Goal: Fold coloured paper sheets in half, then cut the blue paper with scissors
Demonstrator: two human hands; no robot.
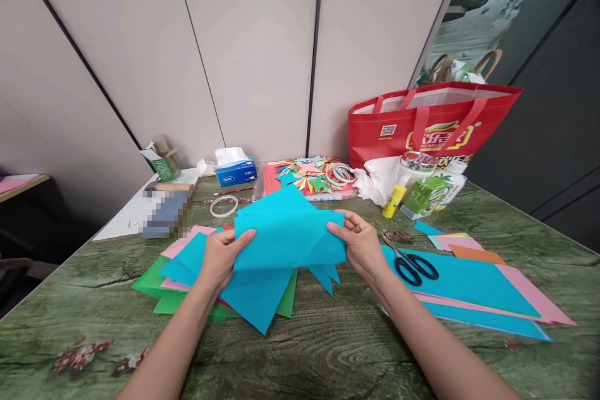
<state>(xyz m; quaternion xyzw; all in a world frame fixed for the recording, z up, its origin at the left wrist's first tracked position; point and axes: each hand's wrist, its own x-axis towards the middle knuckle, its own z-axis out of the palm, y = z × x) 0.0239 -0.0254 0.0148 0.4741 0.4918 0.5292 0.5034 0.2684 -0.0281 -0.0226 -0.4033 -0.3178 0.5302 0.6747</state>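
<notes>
Between my two hands is a folded sheet of blue paper [285, 240], held up above the table with its long side running left to right. My left hand [222, 254] pinches the left end, thumb on the near face. The right end is gripped by my right hand [359, 239], also thumb in front and fingers behind. Below and behind it lies a pile of coloured paper [197, 262] in blue, green and pink, partly hidden by the held sheet. Small pointed blue pieces [328, 278] stick out below its right end.
Black-handled scissors [412, 265] rest on blue and pink sheets [473, 281] at right. A yellow glue stick [394, 201], a green carton [419, 197] and a red bag [422, 125] stand behind. Further left are a tape roll [224, 206], a tissue pack [235, 170] and paper stars [309, 172].
</notes>
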